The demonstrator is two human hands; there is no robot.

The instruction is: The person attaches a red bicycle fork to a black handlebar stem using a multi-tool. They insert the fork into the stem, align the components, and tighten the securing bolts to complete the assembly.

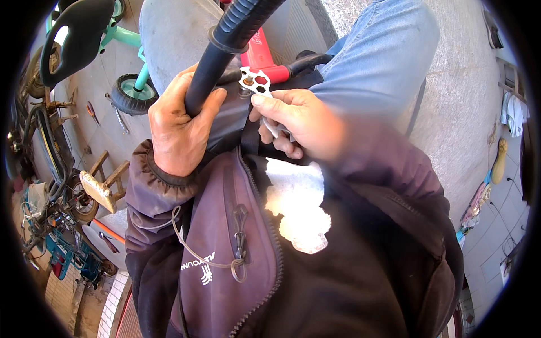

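The bar (211,70) is black, the frame (258,50) red, the wrench (255,84) silvery white. The jeans (389,48) are faded blue, the jacket (208,225) purple-grey, the wheel (135,93) black and mint green.

Wrench (255,78): pale metal, smooth, shiny. Black tube (198,84): smooth, slight sheen; grip (243,18) ribbed, rubbery-looking. Red frame (257,52): glossy, painted look. Jacket (211,225): matt cloth. Jeans (383,56): faded denim. Tyre (120,94): matt rubber, treaded. Stool (97,191): scuffed bare wood. Floor (456,107): mostly matt.
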